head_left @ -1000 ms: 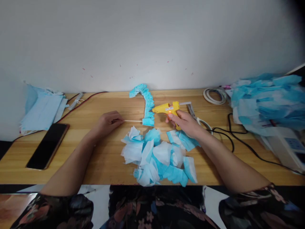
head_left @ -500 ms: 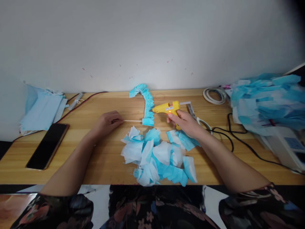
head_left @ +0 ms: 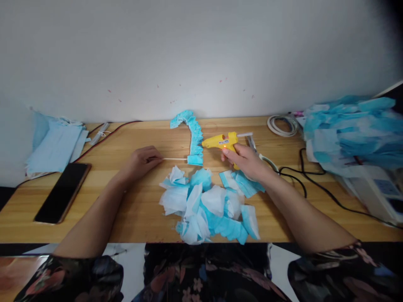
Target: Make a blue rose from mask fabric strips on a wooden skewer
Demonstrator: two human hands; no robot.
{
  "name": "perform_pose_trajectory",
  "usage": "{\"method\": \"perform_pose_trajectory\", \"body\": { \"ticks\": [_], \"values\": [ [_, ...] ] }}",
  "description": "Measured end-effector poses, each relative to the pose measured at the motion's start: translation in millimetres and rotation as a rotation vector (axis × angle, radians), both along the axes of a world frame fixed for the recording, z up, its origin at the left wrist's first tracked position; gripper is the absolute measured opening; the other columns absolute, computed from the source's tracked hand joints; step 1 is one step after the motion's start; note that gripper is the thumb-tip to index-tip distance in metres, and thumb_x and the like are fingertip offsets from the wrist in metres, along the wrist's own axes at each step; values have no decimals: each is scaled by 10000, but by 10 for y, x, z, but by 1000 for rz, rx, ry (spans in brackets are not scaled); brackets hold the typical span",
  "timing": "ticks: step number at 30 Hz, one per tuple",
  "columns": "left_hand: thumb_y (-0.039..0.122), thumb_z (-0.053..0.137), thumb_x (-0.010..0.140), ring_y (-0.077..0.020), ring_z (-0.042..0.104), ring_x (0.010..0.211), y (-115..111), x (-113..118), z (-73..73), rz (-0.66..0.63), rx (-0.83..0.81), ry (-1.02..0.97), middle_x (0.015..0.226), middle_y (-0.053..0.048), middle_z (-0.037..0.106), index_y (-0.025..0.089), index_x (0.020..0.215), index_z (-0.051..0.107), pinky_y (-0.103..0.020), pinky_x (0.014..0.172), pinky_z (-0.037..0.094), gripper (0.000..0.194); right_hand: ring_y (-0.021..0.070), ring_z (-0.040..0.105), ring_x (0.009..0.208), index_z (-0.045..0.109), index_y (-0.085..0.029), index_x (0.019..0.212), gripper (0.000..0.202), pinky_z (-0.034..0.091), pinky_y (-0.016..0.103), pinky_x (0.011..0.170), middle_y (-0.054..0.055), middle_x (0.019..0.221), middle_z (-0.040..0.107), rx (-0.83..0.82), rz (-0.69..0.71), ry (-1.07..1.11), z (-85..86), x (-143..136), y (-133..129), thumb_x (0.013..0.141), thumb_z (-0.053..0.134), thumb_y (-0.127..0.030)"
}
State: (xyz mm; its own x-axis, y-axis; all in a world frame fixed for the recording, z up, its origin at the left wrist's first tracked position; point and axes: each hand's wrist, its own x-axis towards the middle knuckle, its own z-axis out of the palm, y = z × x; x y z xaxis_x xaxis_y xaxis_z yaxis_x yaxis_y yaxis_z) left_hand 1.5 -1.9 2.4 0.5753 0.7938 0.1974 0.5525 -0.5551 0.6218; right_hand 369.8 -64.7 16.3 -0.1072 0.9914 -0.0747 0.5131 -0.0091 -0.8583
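My left hand [head_left: 145, 160] is closed around one end of a thin white stick [head_left: 174, 159]. The stick's other end meets the lower end of a curved, pleated blue strip [head_left: 195, 136] lying on the table. In my right hand [head_left: 244, 159] is a yellow hot glue gun [head_left: 220, 141], its small orange light on and a clear glue stick jutting from the back. The nozzle points left, close beside the strip's right edge; whether it touches I cannot tell. Nearer to me lies a loose heap of blue and white fabric pieces [head_left: 204, 205].
Scissors [head_left: 267, 162] lie partly behind my right hand. A white tape roll [head_left: 282, 126], black cable [head_left: 330, 191], a pile of blue fabric [head_left: 352, 130] and a white power strip [head_left: 376, 191] are on the right. A phone [head_left: 63, 193] and face masks [head_left: 55, 142] are on the left.
The glue gun's nozzle has shifted very slightly away from the strip's edge. My left hand and the stick stay practically where they were.
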Motion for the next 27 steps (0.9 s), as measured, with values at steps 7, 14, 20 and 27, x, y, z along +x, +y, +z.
{"method": "perform_pose_trajectory", "body": {
  "ticks": [7, 14, 20, 27],
  "values": [
    [347, 606, 963, -149, 597, 731, 1, 7, 6, -9, 10, -2, 822, -29, 656, 182, 831, 695, -270, 676, 447, 229, 190, 559, 665, 632, -215, 794, 356, 394, 312, 654, 19, 675, 607, 94, 32, -119, 67, -39, -22, 945, 516, -515],
    [343, 599, 954, -150, 589, 723, 3, -4, 0, -5, 15, 0, 815, -28, 649, 189, 827, 690, -274, 674, 449, 219, 208, 518, 668, 548, -237, 726, 367, 333, 316, 649, 47, 713, 604, 208, 54, -292, 55, 66, 4, 898, 584, -559],
    [348, 604, 948, -157, 595, 736, 29, -21, -43, -4, 29, -8, 827, -32, 665, 196, 838, 692, -279, 693, 461, 207, 192, 528, 658, 688, -217, 800, 490, 400, 315, 654, 34, 682, 617, 160, 30, -90, 160, 170, 34, 868, 600, -695],
    [339, 604, 962, -164, 605, 760, 21, -26, -43, -11, 26, -4, 843, -27, 665, 201, 850, 691, -292, 725, 467, 198, 185, 620, 703, 744, -195, 854, 580, 500, 304, 695, 54, 701, 691, -45, -107, 352, 139, 59, 32, 811, 658, -767]
  ]
}}
